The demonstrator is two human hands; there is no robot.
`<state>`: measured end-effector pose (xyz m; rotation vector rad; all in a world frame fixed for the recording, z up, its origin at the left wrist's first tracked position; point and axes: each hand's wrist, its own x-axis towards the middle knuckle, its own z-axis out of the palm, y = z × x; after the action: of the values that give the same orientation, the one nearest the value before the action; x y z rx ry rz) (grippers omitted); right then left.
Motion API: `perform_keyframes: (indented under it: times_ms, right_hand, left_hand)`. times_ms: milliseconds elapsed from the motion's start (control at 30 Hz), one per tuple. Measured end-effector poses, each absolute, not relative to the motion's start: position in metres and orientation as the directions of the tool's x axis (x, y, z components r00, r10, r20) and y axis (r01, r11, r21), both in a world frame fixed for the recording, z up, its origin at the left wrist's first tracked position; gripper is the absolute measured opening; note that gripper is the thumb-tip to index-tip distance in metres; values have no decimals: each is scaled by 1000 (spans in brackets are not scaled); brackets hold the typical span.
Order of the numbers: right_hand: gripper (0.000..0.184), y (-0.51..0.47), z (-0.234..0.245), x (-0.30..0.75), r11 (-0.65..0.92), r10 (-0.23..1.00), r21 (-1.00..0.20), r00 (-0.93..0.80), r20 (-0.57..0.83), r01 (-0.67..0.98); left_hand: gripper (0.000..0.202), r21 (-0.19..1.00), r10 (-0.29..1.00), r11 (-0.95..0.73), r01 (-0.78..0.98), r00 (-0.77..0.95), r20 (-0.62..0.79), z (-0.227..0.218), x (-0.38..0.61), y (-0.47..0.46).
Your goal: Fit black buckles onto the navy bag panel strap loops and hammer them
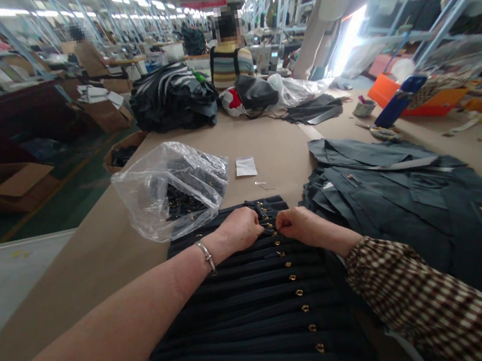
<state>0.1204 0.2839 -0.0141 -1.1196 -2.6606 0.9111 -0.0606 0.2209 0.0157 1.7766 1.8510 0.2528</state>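
Rows of dark zippers (239, 305) lie overlapped on the table in front of me, with a line of gold-coloured sliders (299, 292) down their right part. Over the far rows, my left hand (244, 228) is closed in a pinch on a small dark zipper pull (268, 231). Facing it just to the right, my right hand (296, 224) also pinches with fingertips together, close to a gold slider; what it grips is too small to make out. Another dark pull (253, 207) lies just beyond my left fingertips.
A clear plastic bag (175, 189) with dark zippers lies behind left. Dark cut fabric pieces (403, 200) are stacked at right. A white paper square (246, 167), a blue phone (402, 101) and an orange box (435, 101) are on the table (271, 141). A person (230, 57) sits beyond.
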Motion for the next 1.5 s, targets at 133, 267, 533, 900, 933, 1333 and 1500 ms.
perform_keyframes:
  times_ms: [133,267,533,900,933,1333,1500]
  right_hand:
    - [15,274,12,121,660,683,-489,-726,77,570]
    - [12,252,30,118,832,450,-386,-892,50,398]
    - [10,236,7,110,936,294,-184,-954,-61,301]
    - [12,251,30,116,901,338,-259,-938,-84,348]
    - [10,250,27,116,910,313,-259,-946,-82,324]
    - [12,239,10,123,931,298,-217,-954,-12,293]
    - [15,247,25,118,730,541,-517,-840,36,447]
  left_hand:
    - [17,512,971,120,851,6,-238,22,-68,218]
    - [17,516,974,150,844,-37,-223,34,-75,213]
    - [15,595,973,170,786,-36,-230,46,-75,195]
    - [15,697,972,136,704,43,-232,39,-61,183]
    - [15,695,971,135,706,47,-235,38,-61,182]
    - [19,718,965,89,691,119,-234,30,-53,177]
    - [23,708,971,21,706,155,-183,36,-50,180]
